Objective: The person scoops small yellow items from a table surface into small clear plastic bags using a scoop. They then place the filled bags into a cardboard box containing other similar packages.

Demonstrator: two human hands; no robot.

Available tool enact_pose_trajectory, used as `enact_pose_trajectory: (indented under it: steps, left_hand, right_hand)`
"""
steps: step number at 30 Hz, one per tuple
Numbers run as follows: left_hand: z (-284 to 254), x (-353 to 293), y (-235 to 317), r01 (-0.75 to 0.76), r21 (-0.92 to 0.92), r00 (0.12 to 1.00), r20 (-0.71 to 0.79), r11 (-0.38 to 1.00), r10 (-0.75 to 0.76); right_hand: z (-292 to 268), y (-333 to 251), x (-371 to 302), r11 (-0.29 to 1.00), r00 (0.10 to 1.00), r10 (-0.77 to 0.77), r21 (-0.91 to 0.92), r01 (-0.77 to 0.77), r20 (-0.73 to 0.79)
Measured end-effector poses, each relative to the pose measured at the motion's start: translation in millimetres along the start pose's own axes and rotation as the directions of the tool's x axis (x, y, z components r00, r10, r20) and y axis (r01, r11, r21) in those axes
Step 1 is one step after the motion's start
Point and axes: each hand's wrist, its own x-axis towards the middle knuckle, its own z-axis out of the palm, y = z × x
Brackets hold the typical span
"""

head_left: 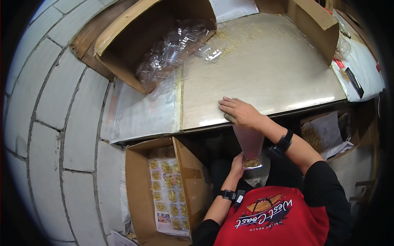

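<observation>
Below the table's front edge, my left hand (237,165) is closed on the lower end of a clear plastic container (249,141). I cannot tell whether it is a stiff box or a soft pouch. Small gold-coloured pieces (251,162) lie gathered at its bottom. Directly above it, my right hand (243,113) reaches over the front edge of the tabletop (262,78), fingers stretched out toward the left. A dark cover sits on one of its digits. Nothing shows in that hand, though its underside is hidden.
An open cardboard box (123,53) spills clear plastic packs (174,47) onto the table, near scattered thin gold pieces (234,39). Another carton (186,164) at lower left holds filled packs. A box with gold pieces (312,137) stands under the table at right. A block wall (53,98) borders the left.
</observation>
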Motion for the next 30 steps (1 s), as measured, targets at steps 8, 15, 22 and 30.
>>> enact_pose_trajectory:
  steps: [8, 15, 22, 30]
  left_hand:
    - [15.9, 6.7, -14.3, 0.001, -0.069, 0.993, 0.121, 0.998, 0.008]
    - [4.3, -28.1, -15.5, 0.097, -0.007, 0.989, 0.111, 0.995, -0.096]
    - [22.0, -73.8, 25.2, -0.017, 0.038, 0.978, 0.206, 0.999, 0.009]
    - [51.5, -101.3, 53.0, -0.08, 0.081, 0.964, 0.261, 0.994, 0.056]
  right_hand:
    - [-39.2, -61.8, -127.4, 0.968, 0.994, 0.111, 0.227, -0.106, -0.007]
    - [-52.3, -50.1, -185.6, 0.799, 0.878, 0.479, 0.412, -0.439, 0.005]
    - [-38.0, -68.1, -186.4, 0.666, 0.834, 0.512, 0.518, -0.536, 0.205]
    - [-33.7, -70.2, -162.9, 0.381, 0.821, 0.429, 0.748, -0.542, 0.376]
